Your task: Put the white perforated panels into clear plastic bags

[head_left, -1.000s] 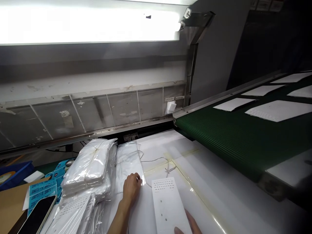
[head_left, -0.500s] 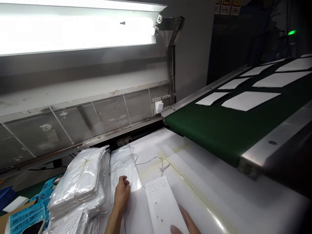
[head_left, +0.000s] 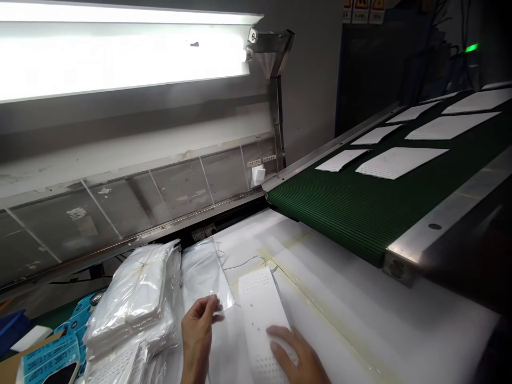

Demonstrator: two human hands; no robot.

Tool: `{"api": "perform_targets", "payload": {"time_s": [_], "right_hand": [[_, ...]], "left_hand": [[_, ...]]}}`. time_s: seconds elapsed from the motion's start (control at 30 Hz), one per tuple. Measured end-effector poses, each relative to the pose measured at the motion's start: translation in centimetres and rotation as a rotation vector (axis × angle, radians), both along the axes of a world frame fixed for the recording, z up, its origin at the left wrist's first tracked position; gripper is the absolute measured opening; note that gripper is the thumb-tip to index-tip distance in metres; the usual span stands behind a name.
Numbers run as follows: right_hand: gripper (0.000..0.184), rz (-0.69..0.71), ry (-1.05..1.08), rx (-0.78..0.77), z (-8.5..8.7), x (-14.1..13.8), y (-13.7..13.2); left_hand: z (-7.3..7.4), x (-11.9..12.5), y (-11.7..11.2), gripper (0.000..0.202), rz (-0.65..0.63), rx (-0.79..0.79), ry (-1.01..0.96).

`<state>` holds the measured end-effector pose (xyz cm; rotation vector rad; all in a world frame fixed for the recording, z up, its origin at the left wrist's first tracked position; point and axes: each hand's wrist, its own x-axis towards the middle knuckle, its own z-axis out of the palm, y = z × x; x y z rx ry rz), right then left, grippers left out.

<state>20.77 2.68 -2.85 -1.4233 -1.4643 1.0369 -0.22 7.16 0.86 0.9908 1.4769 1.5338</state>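
Observation:
A long white card (head_left: 260, 304) with rows of small marks at both ends and a few dark spots lies on the white tabletop. My right hand (head_left: 298, 354) rests over its right edge, thumb and fingers apart. To the left, my left hand (head_left: 199, 325) pinches the near edge of a flat clear plastic bag (head_left: 203, 266). A thick bundle of clear plastic bags (head_left: 138, 282), tied with a band, stands beside that bag. More bags lie below the bundle, with marked white cards (head_left: 114, 368) among them.
A green ribbed conveyor belt (head_left: 332, 208) with metal side rails carries several white cards (head_left: 400, 162) at right. Blue printed labels (head_left: 50, 354) and a phone (head_left: 62, 374) lie at lower left. A thin cord (head_left: 244, 265) crosses the table. A bright lamp (head_left: 120, 58) hangs above.
My right hand has moved up onto the card, which has slid slightly away from me. My left hand has turned and closed its fingertips at the bag's edge. The view has shifted slightly.

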Motion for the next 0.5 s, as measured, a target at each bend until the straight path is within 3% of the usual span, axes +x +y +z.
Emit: {"api": "perform_targets", "payload": {"time_s": [0.1,0.17,0.27,0.4,0.5], "right_hand": [[0.032,0.091,-0.073,0.129,3.2,-1.1,1.0],[0.022,0.201,-0.08,0.19,4.5,-1.6,1.4],[0.024,0.284,-0.156,0.256,4.7,-1.8,1.6],[0.026,0.243,-0.352,0.338,4.1,-1.9,2.1],[0.026,0.239,-0.462,0.375,4.9,-1.7,2.9]], "left_hand": [[-0.2,2.4,-2.0,0.032,-0.127,-0.03,-0.139],[-0.7,3.4,-3.0,0.033,-0.191,-0.062,-0.223],[-1.4,3.9,-4.1,0.034,-0.183,-0.099,-0.332],[-1.8,4.1,-5.6,0.036,-0.129,-0.172,-0.613],[-2.4,4.3,-6.2,0.04,-0.225,-0.195,-0.722]]}}
